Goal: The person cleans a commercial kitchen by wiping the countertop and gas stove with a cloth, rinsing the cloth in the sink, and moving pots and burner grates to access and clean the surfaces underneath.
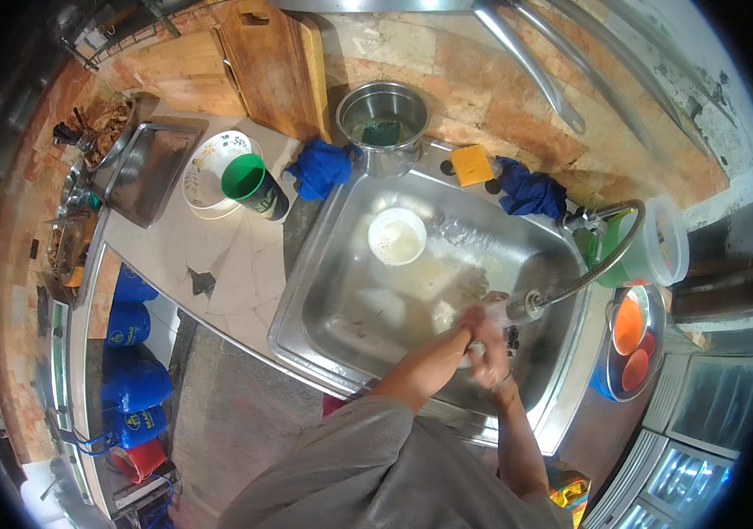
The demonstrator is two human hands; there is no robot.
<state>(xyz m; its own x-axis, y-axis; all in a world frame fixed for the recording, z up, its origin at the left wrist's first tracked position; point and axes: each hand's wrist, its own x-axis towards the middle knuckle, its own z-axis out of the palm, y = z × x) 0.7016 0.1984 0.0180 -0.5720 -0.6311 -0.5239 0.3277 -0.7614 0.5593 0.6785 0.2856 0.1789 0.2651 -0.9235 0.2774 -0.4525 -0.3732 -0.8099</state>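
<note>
My left hand [477, 323] and my right hand [490, 367] are close together, overlapping in part, over the right side of a stainless steel sink [356, 357]. Water runs onto them from the spray head [525, 307] of a flexible metal faucet hose. Both hands are blurred, and whether anything lies between them cannot be told. A white bowl [397, 237] with cloudy liquid stands in the upper left of the basin. Shallow cloudy water and foam spread over the basin floor. The drain area is partly hidden behind my hands.
Behind the sink stand a steel pot [383, 135] with a green scouring pad, a yellow sponge [471, 165] and blue cloths [531, 190]. At left are a green-and-black cup [254, 185], floral bowls [208, 172], a metal tray [151, 175] and wooden cutting boards [277, 73]. Clear plastic containers [654, 241] stand right.
</note>
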